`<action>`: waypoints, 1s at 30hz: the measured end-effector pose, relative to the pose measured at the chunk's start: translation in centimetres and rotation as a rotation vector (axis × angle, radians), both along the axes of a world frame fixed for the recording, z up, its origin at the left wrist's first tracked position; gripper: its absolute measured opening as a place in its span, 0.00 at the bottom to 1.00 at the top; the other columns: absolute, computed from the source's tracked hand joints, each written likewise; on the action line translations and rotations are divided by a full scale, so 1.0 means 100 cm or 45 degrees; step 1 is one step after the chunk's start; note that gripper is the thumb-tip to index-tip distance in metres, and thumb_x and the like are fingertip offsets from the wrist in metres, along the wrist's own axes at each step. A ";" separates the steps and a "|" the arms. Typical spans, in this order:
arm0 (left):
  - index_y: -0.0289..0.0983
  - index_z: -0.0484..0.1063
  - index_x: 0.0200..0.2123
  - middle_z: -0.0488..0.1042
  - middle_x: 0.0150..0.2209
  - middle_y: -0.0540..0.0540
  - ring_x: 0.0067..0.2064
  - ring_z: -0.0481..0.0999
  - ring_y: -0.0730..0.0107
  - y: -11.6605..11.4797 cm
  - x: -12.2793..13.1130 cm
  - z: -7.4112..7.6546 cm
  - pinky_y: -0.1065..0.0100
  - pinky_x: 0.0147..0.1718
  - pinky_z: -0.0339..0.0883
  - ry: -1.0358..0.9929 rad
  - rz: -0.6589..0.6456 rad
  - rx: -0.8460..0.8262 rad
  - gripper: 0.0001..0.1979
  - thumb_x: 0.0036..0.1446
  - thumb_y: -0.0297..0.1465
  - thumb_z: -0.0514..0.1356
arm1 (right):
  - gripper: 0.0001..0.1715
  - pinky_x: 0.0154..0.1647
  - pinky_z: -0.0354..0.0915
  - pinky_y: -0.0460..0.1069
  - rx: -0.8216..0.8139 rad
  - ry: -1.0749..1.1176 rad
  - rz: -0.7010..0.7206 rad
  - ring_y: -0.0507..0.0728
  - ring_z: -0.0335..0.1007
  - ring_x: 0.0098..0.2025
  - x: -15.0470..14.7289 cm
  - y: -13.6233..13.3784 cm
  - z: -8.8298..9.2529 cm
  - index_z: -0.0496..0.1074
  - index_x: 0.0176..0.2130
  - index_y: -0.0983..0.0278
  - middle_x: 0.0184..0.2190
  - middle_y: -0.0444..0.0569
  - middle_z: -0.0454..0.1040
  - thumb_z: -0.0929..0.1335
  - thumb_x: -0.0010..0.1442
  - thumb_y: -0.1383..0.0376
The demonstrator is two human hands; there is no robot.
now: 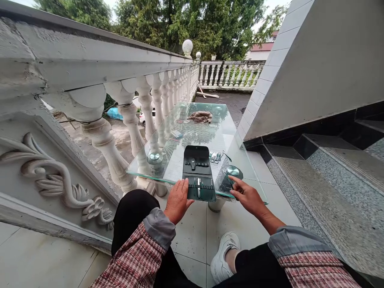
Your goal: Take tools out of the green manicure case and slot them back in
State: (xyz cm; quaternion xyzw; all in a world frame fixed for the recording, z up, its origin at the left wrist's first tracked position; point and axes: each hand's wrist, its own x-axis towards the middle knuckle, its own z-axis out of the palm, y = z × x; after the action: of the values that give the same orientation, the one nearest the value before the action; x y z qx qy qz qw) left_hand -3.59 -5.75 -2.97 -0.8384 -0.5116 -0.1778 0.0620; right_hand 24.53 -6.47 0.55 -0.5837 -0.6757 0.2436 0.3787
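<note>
A black manicure-set case (198,160) lies unfolded near the front edge of the glass table, with small metal tools (198,187) held in the loops of its lower panel. My left hand (177,200) rests flat along the case's lower left side, thumb apart from the fingers. To the right of the case, my right hand (247,198) reaches over the table's front edge with index finger and thumb apart. Its index fingertip is at some thin dark tools (227,176); whether it touches them is too small to tell. Several nail clippers (215,157) lie beyond.
The glass table (207,138) stands on round metal-capped legs. A brown crumpled cloth (200,117) and a small flat packet (177,134) lie farther back. A white balustrade (132,124) runs along the left; stone steps (315,168) rise at the right.
</note>
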 end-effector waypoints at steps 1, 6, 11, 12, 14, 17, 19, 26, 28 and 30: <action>0.31 0.41 0.62 0.58 0.59 0.33 0.61 0.57 0.53 0.000 0.000 0.000 0.55 0.58 0.55 0.002 -0.001 0.000 0.42 0.53 0.37 0.63 | 0.29 0.29 0.62 0.47 -0.041 0.091 0.009 0.51 0.61 0.25 -0.006 0.004 0.003 0.65 0.52 0.63 0.24 0.40 0.63 0.64 0.50 0.62; 0.31 0.42 0.62 0.59 0.58 0.33 0.61 0.57 0.52 -0.001 0.000 0.001 0.55 0.57 0.56 0.012 -0.002 -0.002 0.43 0.52 0.38 0.64 | 0.29 0.21 0.61 0.47 -0.229 0.440 -0.024 0.49 0.59 0.19 -0.031 0.029 0.006 0.64 0.47 0.64 0.21 0.37 0.61 0.66 0.44 0.61; 0.31 0.42 0.62 0.59 0.58 0.33 0.61 0.57 0.52 -0.001 0.000 0.001 0.56 0.57 0.56 0.007 -0.005 0.001 0.43 0.52 0.38 0.64 | 0.22 0.21 0.64 0.47 -0.210 0.470 -0.128 0.51 0.65 0.20 -0.051 0.053 -0.002 0.63 0.42 0.63 0.21 0.39 0.66 0.65 0.45 0.60; 0.32 0.42 0.62 0.59 0.58 0.33 0.61 0.57 0.53 -0.001 0.000 0.001 0.56 0.57 0.56 0.005 -0.005 0.002 0.43 0.52 0.38 0.64 | 0.21 0.22 0.64 0.47 -0.199 0.468 -0.143 0.51 0.66 0.21 -0.054 0.057 -0.003 0.62 0.41 0.63 0.21 0.39 0.67 0.65 0.45 0.60; 0.32 0.41 0.62 0.59 0.58 0.33 0.61 0.57 0.53 -0.001 0.000 0.001 0.56 0.57 0.56 0.001 -0.005 0.004 0.43 0.52 0.38 0.64 | 0.21 0.22 0.64 0.47 -0.176 0.454 -0.164 0.52 0.67 0.22 -0.060 0.064 -0.005 0.63 0.41 0.63 0.22 0.40 0.69 0.65 0.45 0.60; 0.32 0.41 0.62 0.59 0.58 0.33 0.61 0.57 0.54 -0.001 -0.001 0.001 0.56 0.57 0.56 -0.004 -0.005 0.006 0.43 0.53 0.38 0.63 | 0.20 0.23 0.64 0.47 -0.147 0.408 -0.175 0.52 0.67 0.23 -0.065 0.071 -0.007 0.64 0.40 0.63 0.22 0.41 0.70 0.65 0.45 0.61; 0.32 0.41 0.62 0.59 0.58 0.33 0.61 0.57 0.54 -0.002 -0.001 0.001 0.56 0.57 0.56 -0.009 -0.006 0.007 0.42 0.53 0.38 0.63 | 0.19 0.24 0.63 0.47 -0.134 0.370 -0.170 0.52 0.67 0.23 -0.067 0.074 -0.008 0.64 0.40 0.62 0.22 0.41 0.70 0.65 0.45 0.62; 0.32 0.43 0.62 0.60 0.58 0.34 0.60 0.59 0.53 -0.002 -0.002 0.001 0.56 0.57 0.56 -0.024 -0.003 0.009 0.42 0.52 0.37 0.64 | 0.18 0.26 0.62 0.47 -0.142 0.274 -0.126 0.52 0.66 0.21 -0.067 0.077 -0.011 0.66 0.39 0.62 0.20 0.39 0.69 0.65 0.45 0.62; 0.32 0.43 0.62 0.60 0.58 0.34 0.60 0.59 0.53 -0.002 -0.002 0.001 0.56 0.57 0.56 -0.027 -0.003 0.009 0.42 0.52 0.37 0.64 | 0.19 0.25 0.62 0.47 -0.151 0.246 -0.118 0.52 0.66 0.22 -0.065 0.079 -0.012 0.66 0.40 0.63 0.20 0.40 0.70 0.64 0.46 0.62; 0.32 0.43 0.62 0.60 0.58 0.34 0.60 0.59 0.53 -0.002 -0.002 0.001 0.56 0.56 0.56 -0.027 -0.001 0.008 0.42 0.52 0.37 0.64 | 0.19 0.25 0.62 0.47 -0.156 0.209 -0.101 0.52 0.66 0.22 -0.064 0.080 -0.013 0.66 0.41 0.63 0.21 0.40 0.70 0.64 0.46 0.62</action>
State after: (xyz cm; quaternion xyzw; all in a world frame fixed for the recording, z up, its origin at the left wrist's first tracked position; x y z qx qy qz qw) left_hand -3.76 -5.94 -2.89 -0.8364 -0.5113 -0.1884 0.0592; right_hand 18.11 1.50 -0.75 -0.6101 -0.6026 0.3164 0.4057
